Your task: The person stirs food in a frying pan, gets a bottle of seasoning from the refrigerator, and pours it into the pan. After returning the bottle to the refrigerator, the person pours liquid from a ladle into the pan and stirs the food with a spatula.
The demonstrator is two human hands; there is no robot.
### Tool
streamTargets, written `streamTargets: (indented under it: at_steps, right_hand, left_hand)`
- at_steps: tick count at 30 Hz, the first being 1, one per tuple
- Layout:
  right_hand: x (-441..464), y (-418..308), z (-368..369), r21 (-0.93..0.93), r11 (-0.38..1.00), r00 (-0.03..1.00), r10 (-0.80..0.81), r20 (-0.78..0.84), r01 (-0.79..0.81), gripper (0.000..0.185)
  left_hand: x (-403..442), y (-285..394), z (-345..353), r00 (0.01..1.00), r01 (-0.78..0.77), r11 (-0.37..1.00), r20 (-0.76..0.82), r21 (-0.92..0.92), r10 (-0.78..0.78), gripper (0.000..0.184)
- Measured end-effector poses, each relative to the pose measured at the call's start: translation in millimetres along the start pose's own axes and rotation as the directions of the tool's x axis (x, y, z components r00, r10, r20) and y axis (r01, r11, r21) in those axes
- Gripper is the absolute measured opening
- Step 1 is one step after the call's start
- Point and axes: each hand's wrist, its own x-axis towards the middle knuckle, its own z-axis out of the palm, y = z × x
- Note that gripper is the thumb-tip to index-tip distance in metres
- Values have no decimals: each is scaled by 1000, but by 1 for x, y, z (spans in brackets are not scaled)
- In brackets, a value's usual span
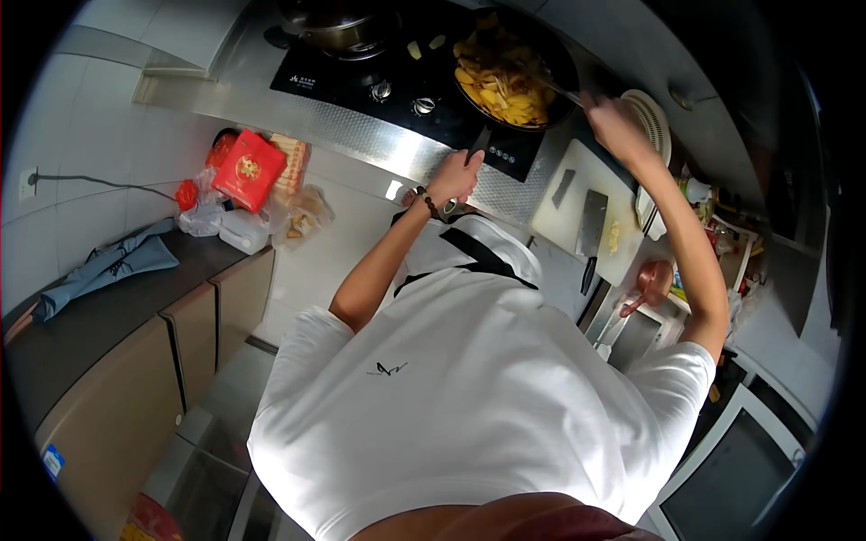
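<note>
A dark frying pan [570, 83] at the top centre sits on the black stove [347, 86] and holds yellow sliced food [505, 90] with browner pieces among it. My left hand [454, 177] is closed round the pan's handle [480, 142], below the pan. To the pan's right, my right hand [616, 129] grips a thin utensil [564, 91] whose far end reaches into the food. The hand is slightly blurred, and the utensil's tip is hidden among the pieces.
A lidded pot [347, 34] stands at the stove's left. On the right lie a white cutting board [564, 212], a cleaver [592, 224] and chopped pieces [614, 236], near a ribbed plate [651, 122] and a copper-coloured ladle [653, 281]. A red bag [250, 169] sits left.
</note>
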Motion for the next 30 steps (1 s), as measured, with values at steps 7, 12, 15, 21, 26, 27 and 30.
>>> streamTargets:
  at_steps: [7,12,15,21,26,27,30]
  right_hand:
    - [-51,9,-66,123,987,994,104,25,-106,36]
    - [-58,2,-65,71,997,996,22,81,-27,35]
    - [-44,-10,-33,56,997,997,46,61,-49,34]
    - [-28,-27,11,100,954,956,288,-54,-282,40]
    - [-1,-26,28,143,936,934,338,-119,-321,47]
    - [4,-26,35,153,943,939,316,-139,-295,49]
    - [8,-30,54,128,956,955,279,-103,-265,39]
  left_hand:
    - [-2,-1,3,1000,19,998,16,-54,-18,38]
    - [-6,5,2,999,28,997,33,-68,-26,37]
    - [-2,0,0,999,4,998,52,-58,-1,41]
    - [-1,-2,-2,999,5,997,53,-74,-1,40]
    - [-4,-1,-2,997,18,996,79,-85,-11,39]
    - [-4,-1,-2,997,19,996,82,-82,-12,39]
    - [-3,-2,-1,997,19,994,72,-105,-12,38]
